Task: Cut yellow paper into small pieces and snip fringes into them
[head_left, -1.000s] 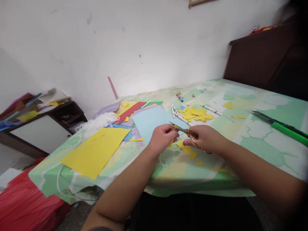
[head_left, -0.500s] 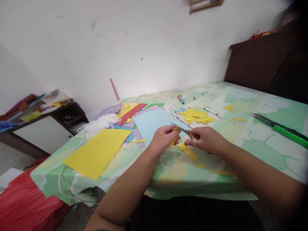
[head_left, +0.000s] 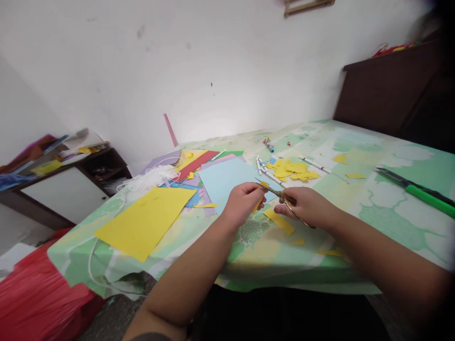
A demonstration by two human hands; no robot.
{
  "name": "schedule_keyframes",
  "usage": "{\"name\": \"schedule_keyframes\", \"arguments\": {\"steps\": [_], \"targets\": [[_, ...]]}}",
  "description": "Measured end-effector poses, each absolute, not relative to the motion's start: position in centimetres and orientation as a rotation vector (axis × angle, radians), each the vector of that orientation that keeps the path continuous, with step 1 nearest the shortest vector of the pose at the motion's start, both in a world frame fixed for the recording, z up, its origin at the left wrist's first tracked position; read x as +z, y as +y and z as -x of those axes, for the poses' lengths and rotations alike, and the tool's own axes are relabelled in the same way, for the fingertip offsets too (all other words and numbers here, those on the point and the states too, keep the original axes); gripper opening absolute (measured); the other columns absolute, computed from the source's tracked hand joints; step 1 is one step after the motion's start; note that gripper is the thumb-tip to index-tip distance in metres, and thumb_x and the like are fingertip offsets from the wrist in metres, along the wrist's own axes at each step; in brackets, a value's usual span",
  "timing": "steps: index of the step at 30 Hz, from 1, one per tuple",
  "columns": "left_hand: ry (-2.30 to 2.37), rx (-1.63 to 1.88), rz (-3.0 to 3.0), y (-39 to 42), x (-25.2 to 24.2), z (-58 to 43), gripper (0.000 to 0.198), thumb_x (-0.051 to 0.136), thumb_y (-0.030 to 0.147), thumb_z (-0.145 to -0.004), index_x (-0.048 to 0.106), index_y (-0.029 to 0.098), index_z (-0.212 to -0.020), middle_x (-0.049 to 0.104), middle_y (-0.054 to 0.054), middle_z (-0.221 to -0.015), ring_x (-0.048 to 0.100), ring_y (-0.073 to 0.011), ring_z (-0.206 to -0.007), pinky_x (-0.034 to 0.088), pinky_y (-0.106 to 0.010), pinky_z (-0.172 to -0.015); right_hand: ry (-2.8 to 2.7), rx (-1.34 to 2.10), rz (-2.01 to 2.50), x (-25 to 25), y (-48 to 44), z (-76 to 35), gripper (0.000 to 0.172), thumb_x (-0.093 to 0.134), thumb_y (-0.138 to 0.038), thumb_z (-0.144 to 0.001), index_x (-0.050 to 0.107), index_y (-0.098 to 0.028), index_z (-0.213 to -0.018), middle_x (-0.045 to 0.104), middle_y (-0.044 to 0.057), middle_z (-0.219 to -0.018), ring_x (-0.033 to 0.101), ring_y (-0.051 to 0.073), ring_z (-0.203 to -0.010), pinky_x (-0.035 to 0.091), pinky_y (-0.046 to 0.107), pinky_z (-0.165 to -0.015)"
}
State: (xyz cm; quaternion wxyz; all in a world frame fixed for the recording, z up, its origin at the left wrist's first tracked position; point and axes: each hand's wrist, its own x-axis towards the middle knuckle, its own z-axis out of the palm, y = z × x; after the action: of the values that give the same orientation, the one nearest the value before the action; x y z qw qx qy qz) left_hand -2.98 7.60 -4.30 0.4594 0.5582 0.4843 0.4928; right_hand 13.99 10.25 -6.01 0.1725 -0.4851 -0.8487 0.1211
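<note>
My left hand (head_left: 243, 201) pinches a small yellow paper strip (head_left: 256, 205) over the middle of the table. Scissors (head_left: 272, 189) with gold-coloured handles are in my right hand (head_left: 307, 206), their blades pointing left across the strip at my left fingertips. The blades look nearly closed. Just beyond my hands lie a light blue sheet (head_left: 225, 177) and a pile of yellow paper pieces (head_left: 291, 169). A yellow offcut (head_left: 280, 221) rests on the cloth below the scissors.
A large yellow sheet (head_left: 145, 221), white string (head_left: 152, 177) and a red sheet (head_left: 197, 166) lie to the left. White markers (head_left: 272, 176) are behind my hands. Green-handled scissors (head_left: 423, 193) lie at the right. A red plastic bag (head_left: 46, 289) is beside the table (head_left: 298, 277).
The scissor blades have come closer together on the yellow paper, and a small piece now shows above them. Both hands stay in nearly the same place; the view has shifted slightly.
</note>
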Motion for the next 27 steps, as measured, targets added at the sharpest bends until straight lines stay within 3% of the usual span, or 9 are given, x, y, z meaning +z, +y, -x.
{"name": "schedule_keyframes", "arguments": {"steps": [13, 27], "targets": [[1.222, 1.22, -1.42, 7.59, -4.47, 2.98, 0.01, 0.051, 0.02, -0.063, 0.057, 0.015, -0.057, 0.049, 0.004, -0.047, 0.045, -0.0059, -0.044, 0.033, -0.019, -0.044, -2.43, 0.533, 1.316, -6.09, 10.03, -13.83, 0.043, 0.041, -0.062, -0.073, 0.05, -0.02, -0.071, 0.057, 0.004, -0.07, 0.051, 0.017, -0.064, 0.032, 0.027, -0.053], [1.202, 1.23, -1.44, 7.44, -4.52, 3.01, 0.009, 0.051, 0.019, -0.065, 0.058, 0.015, -0.062, 0.05, 0.004, -0.046, 0.047, -0.007, -0.046, 0.033, -0.019, -0.045, -2.404, 0.423, 1.366, -5.99, 9.98, -13.76, 0.042, 0.044, -0.061, -0.071, 0.042, -0.021, -0.059, 0.047, -0.001, -0.055, 0.043, 0.013, -0.054, 0.027, 0.025, -0.048]]}}
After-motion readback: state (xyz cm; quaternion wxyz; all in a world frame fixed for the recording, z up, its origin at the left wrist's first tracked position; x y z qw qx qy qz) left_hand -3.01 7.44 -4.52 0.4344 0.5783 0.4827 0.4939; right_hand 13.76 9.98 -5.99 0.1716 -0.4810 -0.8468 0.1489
